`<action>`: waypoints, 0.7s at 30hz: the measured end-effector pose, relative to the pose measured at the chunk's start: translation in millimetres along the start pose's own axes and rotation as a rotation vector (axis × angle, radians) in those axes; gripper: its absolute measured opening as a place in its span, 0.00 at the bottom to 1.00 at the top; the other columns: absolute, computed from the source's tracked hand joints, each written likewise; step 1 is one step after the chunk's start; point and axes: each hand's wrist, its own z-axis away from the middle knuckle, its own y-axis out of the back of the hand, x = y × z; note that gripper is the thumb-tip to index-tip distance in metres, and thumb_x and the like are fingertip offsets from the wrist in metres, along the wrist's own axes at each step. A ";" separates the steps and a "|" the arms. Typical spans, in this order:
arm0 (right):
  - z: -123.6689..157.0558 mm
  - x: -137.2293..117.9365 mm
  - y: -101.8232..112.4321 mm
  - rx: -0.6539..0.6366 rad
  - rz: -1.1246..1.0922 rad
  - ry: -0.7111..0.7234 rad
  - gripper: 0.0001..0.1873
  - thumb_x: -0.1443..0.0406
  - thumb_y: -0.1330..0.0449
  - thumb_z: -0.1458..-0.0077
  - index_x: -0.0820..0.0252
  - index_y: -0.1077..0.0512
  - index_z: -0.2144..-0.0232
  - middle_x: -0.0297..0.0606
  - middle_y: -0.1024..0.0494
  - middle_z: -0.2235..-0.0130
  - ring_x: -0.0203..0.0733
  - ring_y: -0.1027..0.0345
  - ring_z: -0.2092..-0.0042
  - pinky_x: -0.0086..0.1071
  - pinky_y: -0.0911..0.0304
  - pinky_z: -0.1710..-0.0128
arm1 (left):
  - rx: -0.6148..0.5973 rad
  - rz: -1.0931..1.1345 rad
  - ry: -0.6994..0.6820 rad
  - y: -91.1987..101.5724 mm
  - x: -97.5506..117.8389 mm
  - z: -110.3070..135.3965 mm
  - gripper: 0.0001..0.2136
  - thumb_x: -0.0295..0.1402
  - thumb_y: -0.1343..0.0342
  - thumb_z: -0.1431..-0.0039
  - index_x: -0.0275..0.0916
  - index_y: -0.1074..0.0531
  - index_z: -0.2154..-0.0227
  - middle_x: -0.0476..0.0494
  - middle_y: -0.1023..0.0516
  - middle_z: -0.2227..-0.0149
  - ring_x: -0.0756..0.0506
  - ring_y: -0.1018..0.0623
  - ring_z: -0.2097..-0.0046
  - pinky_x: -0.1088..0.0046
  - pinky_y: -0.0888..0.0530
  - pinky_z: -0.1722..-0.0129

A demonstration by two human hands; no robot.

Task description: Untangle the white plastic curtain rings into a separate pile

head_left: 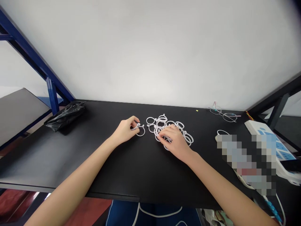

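Observation:
A loose pile of white curtain rings (pixel 150 120), each with a small eyelet, lies on the black tabletop (pixel 131 169). My left hand (pixel 125 130) is just left of the pile, its thumb and fingers closed on white rings (pixel 141 134) that stick out to the right of the fingertips. How many it holds I cannot tell. Over the front of the pile, my right hand (pixel 175 141) has its thumb and fingers closed around the edge of a ring (pixel 157 131). Its palm and fingers hide part of the pile.
A crumpled black plastic bag (pixel 67 116) lies at the back left. Glasses (pixel 222 113) rest near the wall at the back right. A phone (pixel 244 163), partly blurred out, and a white power strip (pixel 282 153) with cables occupy the right side. Blue metal posts (pixel 52 94) rise at left.

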 end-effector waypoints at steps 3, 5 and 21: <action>0.0 -1.7 -0.1 0.098 -0.095 -0.048 0.06 0.67 0.41 0.40 0.56 0.27 0.71 0.37 0.22 0.68 0.44 0.33 0.64 0.39 0.36 0.62 | -0.025 0.328 0.098 -0.4 3.5 -0.4 0.17 0.37 0.41 0.48 0.39 0.32 0.56 0.52 0.25 0.74 0.49 0.27 0.71 0.72 0.32 0.67; 0.0 -3.9 -0.2 0.142 -0.158 -0.096 0.06 0.66 0.42 0.40 0.56 0.27 0.70 0.37 0.22 0.69 0.43 0.32 0.67 0.37 0.35 0.65 | -0.075 0.561 0.196 -1.6 8.2 0.6 0.22 0.40 0.38 0.49 0.39 0.33 0.52 0.50 0.23 0.73 0.48 0.25 0.69 0.73 0.32 0.69; 3.3 -14.1 -2.9 0.075 -0.249 0.059 0.05 0.68 0.42 0.41 0.55 0.27 0.63 0.40 0.22 0.60 0.43 0.27 0.60 0.39 0.29 0.59 | -0.282 1.105 0.240 -22.9 49.1 24.3 0.21 0.35 0.34 0.48 0.42 0.31 0.51 0.44 0.22 0.57 0.47 0.21 0.58 0.74 0.23 0.64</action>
